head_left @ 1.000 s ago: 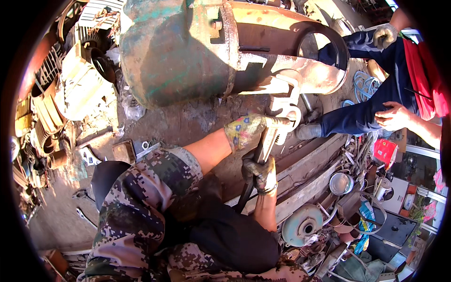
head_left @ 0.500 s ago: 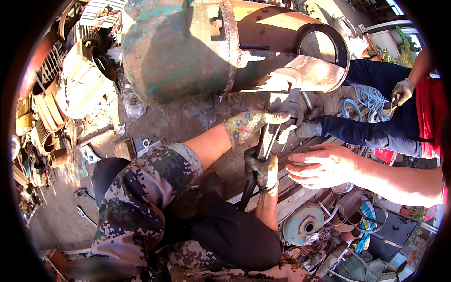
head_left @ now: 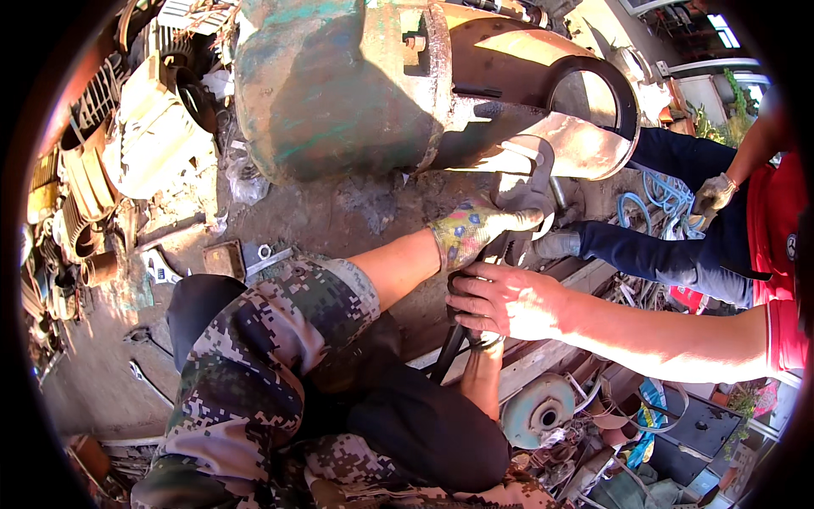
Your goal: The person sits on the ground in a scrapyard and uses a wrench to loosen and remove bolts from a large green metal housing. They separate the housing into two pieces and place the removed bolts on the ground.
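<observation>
A large pipe wrench (head_left: pixel 543 164) slants down from the rusty, green-painted metal casing (head_left: pixel 339 102), its hooked jaw close against the casing's lower right side. Whether the jaw grips anything I cannot make out. My left hand (head_left: pixel 469 233), in a patterned glove, is closed on the wrench just below its head, thumb along the side. Lower on the handle (head_left: pixel 448 355) is my right hand (head_left: pixel 487 341), gloved and mostly hidden. A co-worker's bare hand (head_left: pixel 517 301) lies over it, fingers on the handle.
Another person's gloved hand (head_left: pixel 714 193) is at the right, near a blue rope (head_left: pixel 666 204). Scrap metal parts (head_left: pixel 161 144) pile up at the left. An adjustable wrench (head_left: pixel 159 266) and a spanner (head_left: pixel 151 383) lie on the ground. A round grey-green part (head_left: pixel 536 411) sits lower right.
The co-worker's bare hand has moved left onto the wrench handle, covering my right hand. My left hand keeps its hold near the wrench head. The whole view has shifted slightly.
</observation>
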Motion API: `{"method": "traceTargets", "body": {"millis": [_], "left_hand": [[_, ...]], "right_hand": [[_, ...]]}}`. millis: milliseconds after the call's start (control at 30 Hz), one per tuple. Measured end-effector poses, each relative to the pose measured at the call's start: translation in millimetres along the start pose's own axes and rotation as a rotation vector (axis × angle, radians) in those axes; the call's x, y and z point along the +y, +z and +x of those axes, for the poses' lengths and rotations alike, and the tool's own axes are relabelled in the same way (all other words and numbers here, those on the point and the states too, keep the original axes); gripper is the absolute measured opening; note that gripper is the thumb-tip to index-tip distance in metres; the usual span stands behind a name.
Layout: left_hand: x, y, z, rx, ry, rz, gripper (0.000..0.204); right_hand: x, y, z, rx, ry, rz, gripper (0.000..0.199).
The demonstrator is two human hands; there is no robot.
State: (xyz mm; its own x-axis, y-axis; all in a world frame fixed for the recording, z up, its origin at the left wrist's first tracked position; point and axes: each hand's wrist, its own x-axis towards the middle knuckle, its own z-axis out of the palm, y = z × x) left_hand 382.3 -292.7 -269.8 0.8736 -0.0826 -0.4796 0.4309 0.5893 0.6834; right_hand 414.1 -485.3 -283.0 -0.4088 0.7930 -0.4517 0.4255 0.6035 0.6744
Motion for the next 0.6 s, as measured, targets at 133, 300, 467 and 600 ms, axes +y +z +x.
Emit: {"method": "traceTargets", "body": {"millis": [133, 300, 467, 600], "left_hand": [[-8, -4, 8, -0.133, 0.027, -0.243, 0.040], [-4, 1, 10, -0.124, 0.082, -0.320, 0.036], [9, 11, 15, -0.181, 0.066, -0.366, 0.034], [26, 34, 26, -0.381, 0.035, -0.561, 0.032]], "right_hand": [[58, -8, 1, 0.127, -0.348, 0.212, 0.040], [39, 2, -2, -0.033, -0.020, 0.834, 0.035], [94, -28, -1, 0.074, -0.033, 0.837, 0.031], [115, -38, -32, -0.032, 0.050, 0.714, 0.033]]}}
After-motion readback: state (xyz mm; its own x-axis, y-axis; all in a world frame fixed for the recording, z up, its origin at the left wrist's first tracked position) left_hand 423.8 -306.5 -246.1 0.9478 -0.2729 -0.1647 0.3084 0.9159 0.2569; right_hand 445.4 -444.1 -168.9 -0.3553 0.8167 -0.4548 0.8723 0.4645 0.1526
